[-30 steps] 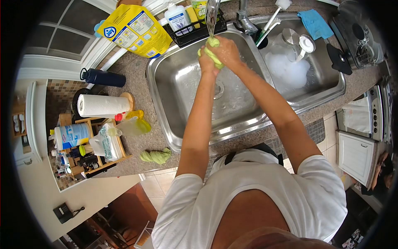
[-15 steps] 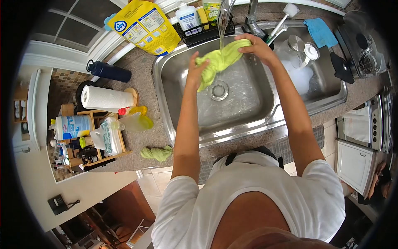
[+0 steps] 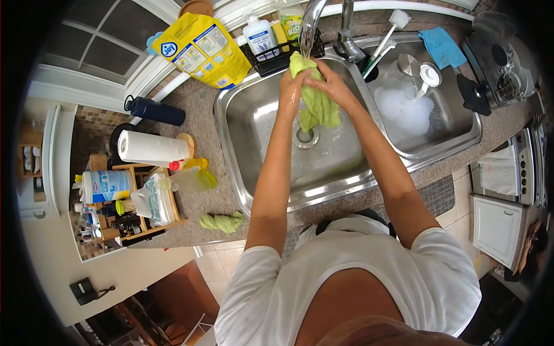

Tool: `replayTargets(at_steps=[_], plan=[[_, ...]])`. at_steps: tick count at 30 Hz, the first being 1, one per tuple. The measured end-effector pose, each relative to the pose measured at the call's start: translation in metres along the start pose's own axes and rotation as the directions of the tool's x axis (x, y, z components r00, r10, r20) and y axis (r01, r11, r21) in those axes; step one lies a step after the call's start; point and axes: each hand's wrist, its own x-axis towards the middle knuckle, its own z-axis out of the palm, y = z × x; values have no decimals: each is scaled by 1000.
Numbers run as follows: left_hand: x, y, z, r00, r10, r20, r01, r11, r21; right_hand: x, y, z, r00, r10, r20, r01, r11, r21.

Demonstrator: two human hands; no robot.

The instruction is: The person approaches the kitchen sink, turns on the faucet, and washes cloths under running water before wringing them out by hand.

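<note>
A wet lime-green cloth [image 3: 318, 106] hangs bunched from both hands under the faucet [image 3: 311, 26], over the left sink basin [image 3: 248, 141]. My left hand [image 3: 290, 91] is closed on its upper left side, though part of the grip is hidden. My right hand [image 3: 333, 85] wraps the cloth from the right, its fingers close to the left hand. The cloth's lower end dangles just above the drain [image 3: 307, 137]. Water runs down at the top of the cloth.
The right basin [image 3: 453, 124] holds suds [image 3: 404, 109] and a white-handled item [image 3: 429, 78]. On the left counter are a second green cloth [image 3: 221, 222], a spray bottle [image 3: 196, 177], paper towels [image 3: 153, 147] and a dark bottle [image 3: 154, 111]. A yellow Joy pouch [image 3: 205, 49] stands behind.
My hands have come together beneath the faucet. The cloth, earlier stretched sideways between them, now hangs gathered and downward.
</note>
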Motion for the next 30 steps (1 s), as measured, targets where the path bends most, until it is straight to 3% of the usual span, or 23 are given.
replayTargets(at_steps=[3, 6, 9, 10, 13, 14, 17, 18, 21, 24, 27, 30], plan=[[1, 22, 3, 998, 25, -64, -35, 987, -155, -10, 27, -11, 961, 228, 159, -232, 973, 10], [-2, 33, 0, 982, 69, -179, -106, 973, -205, -5, 59, -17, 980, 157, 124, -150, 987, -65], [-2, 26, -21, 962, 122, -244, -169, 969, -182, -2, 50, -27, 997, -53, 54, 53, 999, -10], [0, 21, -35, 957, 149, -249, -189, 971, -147, -1, 44, -33, 993, 110, 45, -117, 967, 228], [-3, 14, -53, 964, 97, -246, -128, 985, -115, 7, 24, -57, 984, 146, -107, -101, 933, 346], [-5, 9, -53, 973, 62, -222, -88, 990, -107, 7, 12, -59, 983, 143, -112, -104, 950, 294], [-9, -1, -36, 992, 13, -129, -29, 991, -127, 9, 19, -48, 988, 84, 130, -95, 992, 79], [-9, 0, -27, 996, 18, -92, -31, 989, -145, 6, 24, -39, 963, 147, 224, -163, 985, 54], [-9, 8, -11, 997, 66, -26, -69, 989, -134, -11, 49, -3, 932, 111, 346, 7, 946, -323], [-15, 42, -7, 999, 25, 45, -19, 993, -117, -17, 79, 20, 973, 104, 204, -84, 991, -105], [-18, 52, -20, 995, 95, -22, -97, 983, -155, -15, 43, 4, 955, 234, 182, -217, 970, -110], [-23, 47, -41, 979, 61, -194, -110, 961, -252, -9, 33, -10, 989, 119, 91, -124, 991, 49]])
